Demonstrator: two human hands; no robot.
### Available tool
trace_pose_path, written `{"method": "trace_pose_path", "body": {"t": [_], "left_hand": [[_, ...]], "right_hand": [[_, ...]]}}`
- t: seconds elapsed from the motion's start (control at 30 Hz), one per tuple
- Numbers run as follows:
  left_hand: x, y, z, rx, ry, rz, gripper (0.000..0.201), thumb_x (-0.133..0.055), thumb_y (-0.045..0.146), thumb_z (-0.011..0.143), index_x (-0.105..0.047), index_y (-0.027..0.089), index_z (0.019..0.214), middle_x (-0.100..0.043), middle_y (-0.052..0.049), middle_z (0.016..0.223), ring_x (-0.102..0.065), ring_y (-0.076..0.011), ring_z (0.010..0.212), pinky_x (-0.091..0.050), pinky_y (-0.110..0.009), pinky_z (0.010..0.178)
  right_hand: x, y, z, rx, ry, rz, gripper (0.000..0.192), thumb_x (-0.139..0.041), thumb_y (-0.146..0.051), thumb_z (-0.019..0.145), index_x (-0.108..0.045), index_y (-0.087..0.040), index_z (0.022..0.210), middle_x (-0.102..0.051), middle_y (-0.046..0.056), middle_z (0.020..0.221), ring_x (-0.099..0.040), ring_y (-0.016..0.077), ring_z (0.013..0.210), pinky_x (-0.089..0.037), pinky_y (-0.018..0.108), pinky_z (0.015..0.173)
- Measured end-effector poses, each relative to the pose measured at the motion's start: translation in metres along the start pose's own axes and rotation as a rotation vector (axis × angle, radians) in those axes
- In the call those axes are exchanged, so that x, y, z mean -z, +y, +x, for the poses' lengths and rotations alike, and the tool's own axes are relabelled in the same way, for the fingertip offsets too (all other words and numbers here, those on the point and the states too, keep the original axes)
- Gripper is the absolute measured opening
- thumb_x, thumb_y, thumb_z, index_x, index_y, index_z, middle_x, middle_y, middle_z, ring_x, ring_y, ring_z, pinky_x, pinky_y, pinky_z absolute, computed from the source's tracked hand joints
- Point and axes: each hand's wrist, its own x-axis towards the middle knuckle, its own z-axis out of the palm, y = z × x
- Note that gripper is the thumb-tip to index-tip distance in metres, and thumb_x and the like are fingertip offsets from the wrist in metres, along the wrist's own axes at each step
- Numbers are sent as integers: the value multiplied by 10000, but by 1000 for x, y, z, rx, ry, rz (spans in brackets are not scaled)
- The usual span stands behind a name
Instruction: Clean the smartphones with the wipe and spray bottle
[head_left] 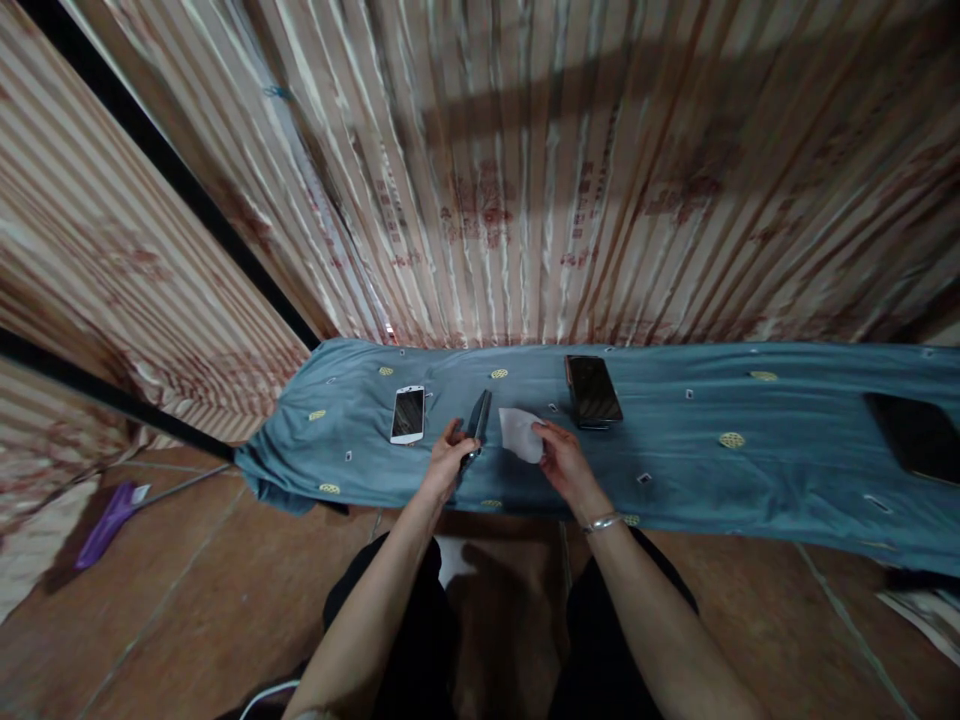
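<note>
My left hand (448, 459) grips a dark phone (478, 415) tilted up on its edge over the blue cloth (675, 440). My right hand (561, 460), with a bracelet on the wrist, pinches a small white wipe (519, 432) just right of that phone. A white phone (408, 414) lies flat on the cloth to the left of my left hand. A larger dark phone (592, 390) lies flat beyond my right hand.
Another dark device (915, 436) lies at the far right of the cloth. A striped curtain (525, 170) hangs behind. A purple object (109, 522) lies on the brown tiled floor at left. My knees are below the cloth's front edge.
</note>
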Motion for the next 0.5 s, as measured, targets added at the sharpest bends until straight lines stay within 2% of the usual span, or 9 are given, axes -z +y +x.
{"method": "trace_pose_path", "body": {"t": [0.03,0.1,0.17,0.27,0.4,0.5], "left_hand": [[2,-2,-6,47,-62,-92,553,-754,148,567,-633,151,1107,-688,-15,765,-651,-148,730,-485,-234,686],[5,-4,-17,112,-146,-216,445,-720,158,612,-652,132,1051,-690,-23,747,-646,-130,684,-481,-214,628],[7,-4,-24,161,-168,-313,349,-691,159,626,-662,139,973,-713,-46,795,-676,-166,735,-499,-236,612],[5,0,-27,225,-200,-423,278,-666,179,644,-645,143,918,-727,-82,849,-703,-257,888,-546,-325,692],[-4,6,-31,316,-249,-510,267,-631,182,653,-627,147,917,-730,-99,876,-700,-296,942,-554,-418,765],[-9,7,-35,363,-269,-553,241,-601,188,662,-628,160,900,-728,-76,864,-703,-281,896,-546,-455,792]], "right_hand": [[-1,0,0,4,20,0,247,-844,-279,525,-686,-191,693,-697,-38,594,-590,114,476,-437,207,426],[-3,1,-1,10,59,-4,259,-845,-285,508,-688,-190,690,-694,-37,595,-587,115,486,-443,212,443],[-7,4,-2,23,81,-9,281,-849,-303,492,-695,-186,697,-703,-29,619,-599,122,521,-464,222,485],[-12,6,-4,86,80,-52,321,-847,-352,502,-714,-179,738,-720,-14,680,-623,138,603,-485,237,567],[-18,-3,2,258,38,-246,344,-773,-457,628,-720,-182,827,-712,-13,728,-623,152,655,-486,252,616],[-24,-14,9,448,45,-525,298,-632,-460,788,-707,-187,882,-695,-11,734,-621,165,673,-493,264,619]]}}
